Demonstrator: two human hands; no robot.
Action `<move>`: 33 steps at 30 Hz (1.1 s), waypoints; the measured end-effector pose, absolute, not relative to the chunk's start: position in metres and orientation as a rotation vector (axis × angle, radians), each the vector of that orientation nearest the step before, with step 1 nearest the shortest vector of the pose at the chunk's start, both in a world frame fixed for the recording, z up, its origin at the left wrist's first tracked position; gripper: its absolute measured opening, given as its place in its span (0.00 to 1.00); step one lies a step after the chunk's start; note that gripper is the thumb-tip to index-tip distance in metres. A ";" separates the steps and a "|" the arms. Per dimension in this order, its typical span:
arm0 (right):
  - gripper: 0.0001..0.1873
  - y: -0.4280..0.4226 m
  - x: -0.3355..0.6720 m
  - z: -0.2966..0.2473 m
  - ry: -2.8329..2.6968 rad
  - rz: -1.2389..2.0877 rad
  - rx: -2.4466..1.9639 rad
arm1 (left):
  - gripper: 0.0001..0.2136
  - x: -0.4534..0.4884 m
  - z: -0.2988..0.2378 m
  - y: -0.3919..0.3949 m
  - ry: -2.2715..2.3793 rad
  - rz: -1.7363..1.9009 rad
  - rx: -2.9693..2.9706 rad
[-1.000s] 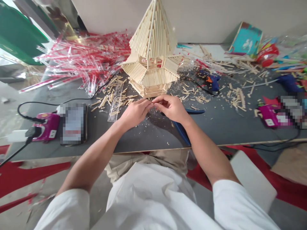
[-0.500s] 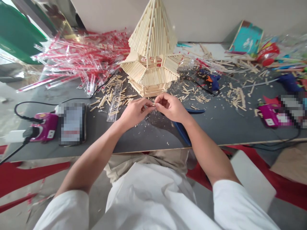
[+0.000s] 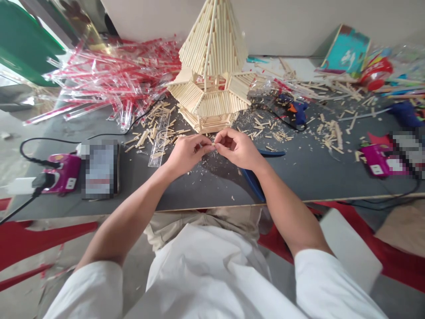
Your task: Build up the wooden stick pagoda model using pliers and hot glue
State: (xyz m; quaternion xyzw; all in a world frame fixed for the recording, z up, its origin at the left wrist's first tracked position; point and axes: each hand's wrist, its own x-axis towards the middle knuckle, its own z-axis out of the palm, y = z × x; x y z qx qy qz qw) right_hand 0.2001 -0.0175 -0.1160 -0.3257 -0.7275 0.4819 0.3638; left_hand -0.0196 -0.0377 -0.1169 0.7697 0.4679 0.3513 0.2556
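My left hand (image 3: 188,153) and my right hand (image 3: 239,149) meet fingertip to fingertip over the dark table, in front of a pagoda-like model (image 3: 221,103) built of thin wooden sticks. Between the pinched fingers shows the end of a small wooden stick piece (image 3: 213,144); most of it is covered. Both hands are closed on it. Under my right wrist lie blue-handled pliers (image 3: 253,184), partly hidden by the forearm. A clear plastic ruler (image 3: 160,140) lies left of my left hand, with stick offcuts (image 3: 143,138) around and on it.
Red-and-clear plastic wrappers (image 3: 122,75) are heaped at the back left. A phone (image 3: 100,170) and a purple power strip (image 3: 63,173) with cables sit at the left. Blue glue guns (image 3: 300,112), offcuts and another purple power strip (image 3: 378,159) occupy the right. The table's front edge (image 3: 206,207) is close to my body.
Both hands keep nearly the same place and pinch. The view has shifted very slightly; nothing on the table has visibly moved.
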 end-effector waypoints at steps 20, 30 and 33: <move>0.09 -0.018 0.198 -0.113 -1.896 1.143 -0.866 | 0.07 -0.017 -0.119 -0.039 1.244 0.964 1.893; 0.04 -0.016 0.200 -0.117 -1.924 1.101 -0.862 | 0.11 -0.017 -0.119 -0.039 1.210 0.929 1.869; 0.04 -0.017 0.200 -0.117 -1.930 1.102 -0.869 | 0.12 -0.017 -0.118 -0.039 1.227 0.918 1.878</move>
